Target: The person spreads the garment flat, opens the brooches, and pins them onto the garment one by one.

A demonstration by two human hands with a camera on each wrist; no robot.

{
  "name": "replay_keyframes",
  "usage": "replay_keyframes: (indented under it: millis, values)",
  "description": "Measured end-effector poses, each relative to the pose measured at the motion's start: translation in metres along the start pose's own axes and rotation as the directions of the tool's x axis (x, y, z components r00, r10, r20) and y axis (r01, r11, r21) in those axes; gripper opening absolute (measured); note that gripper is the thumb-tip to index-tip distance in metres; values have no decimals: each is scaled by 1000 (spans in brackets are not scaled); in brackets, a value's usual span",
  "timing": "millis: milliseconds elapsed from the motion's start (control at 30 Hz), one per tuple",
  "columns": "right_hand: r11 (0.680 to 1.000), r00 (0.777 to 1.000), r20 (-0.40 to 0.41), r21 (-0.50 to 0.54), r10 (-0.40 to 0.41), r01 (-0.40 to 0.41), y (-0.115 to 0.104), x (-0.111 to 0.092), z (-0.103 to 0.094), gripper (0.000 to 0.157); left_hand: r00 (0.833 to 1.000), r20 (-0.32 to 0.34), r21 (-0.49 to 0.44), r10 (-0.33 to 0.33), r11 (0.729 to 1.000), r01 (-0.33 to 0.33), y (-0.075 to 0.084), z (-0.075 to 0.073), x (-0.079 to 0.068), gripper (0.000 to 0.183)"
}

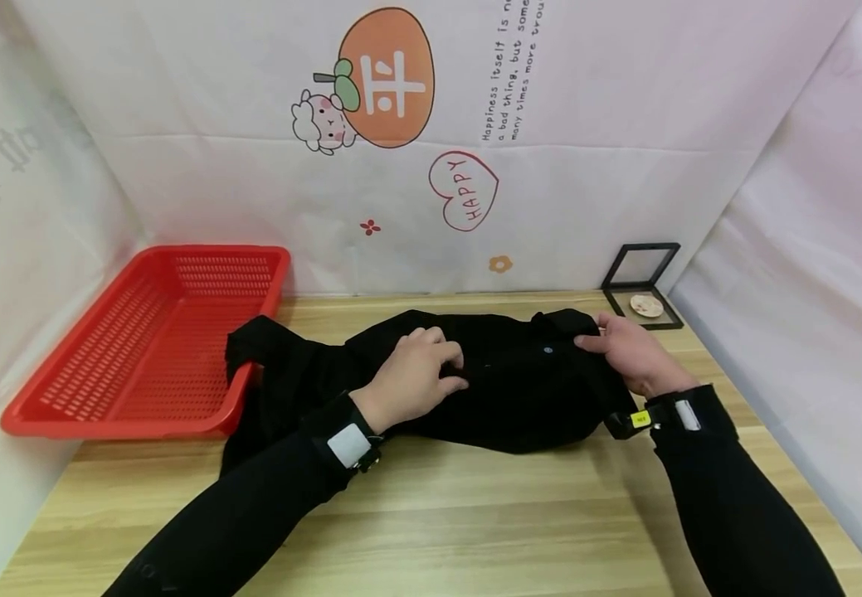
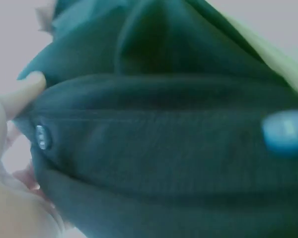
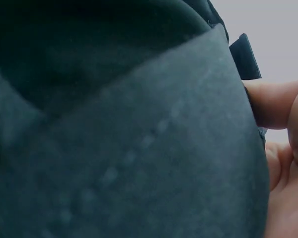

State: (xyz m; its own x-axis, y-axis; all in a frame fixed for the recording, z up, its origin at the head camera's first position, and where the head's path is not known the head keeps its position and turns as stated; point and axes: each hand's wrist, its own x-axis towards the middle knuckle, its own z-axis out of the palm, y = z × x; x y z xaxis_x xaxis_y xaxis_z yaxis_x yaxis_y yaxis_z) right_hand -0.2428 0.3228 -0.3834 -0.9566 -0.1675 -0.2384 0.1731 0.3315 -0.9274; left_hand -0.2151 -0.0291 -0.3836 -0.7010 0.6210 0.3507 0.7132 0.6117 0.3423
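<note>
A black buttoned shirt (image 1: 505,390) lies bunched lengthwise across the table, its left end draped over a red basket's rim. My left hand (image 1: 419,373) bends over the middle of the shirt; in the left wrist view the thumb (image 2: 25,91) lies on the cloth with fingers behind it, close to a small button (image 2: 42,137). At the shirt's right end, my right hand (image 1: 635,352) grips the folded edge, thumb on top near a bluish button (image 1: 547,350). In the right wrist view, a stitched layer of cloth (image 3: 188,148) hides part of that hand.
The red perforated basket (image 1: 132,423) stands at the left. At the back right corner sits an open black frame (image 1: 665,315) with a round cream piece (image 1: 646,306) in it. White printed cloth (image 1: 587,207) walls the back and sides of the wooden table (image 1: 475,522).
</note>
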Motion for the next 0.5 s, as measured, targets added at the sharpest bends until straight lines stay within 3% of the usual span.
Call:
replay_keyframes:
  millis: [67, 133, 233, 367, 500]
  values:
    - [1000, 1000, -9, 14, 0, 0, -1, 0, -1, 32, 1000, 16, -51, -21, 998, 22, 4, -4, 0, 17]
    - [1000, 1000, -24, 19, 2, -2, -1, -1, -3, 33, 998, 30, -44, -48, 998, 50, 7, -9, 0, 18]
    - [1000, 999, -51, 0, -8, 8, -3, -3, -7, 33, 994, 49, 84, -93, 993, 88, 9, -13, -3, 13]
    - [999, 998, -58, -16, -31, 30, -7, -6, -11, 33, 986, 81, 273, -143, 955, 116, 9, -16, -8, 11]
    - [999, 998, -47, -25, -34, 33, -8, -7, -10, 32, 976, 137, 303, -170, 945, 122, 6, -18, -14, 12]
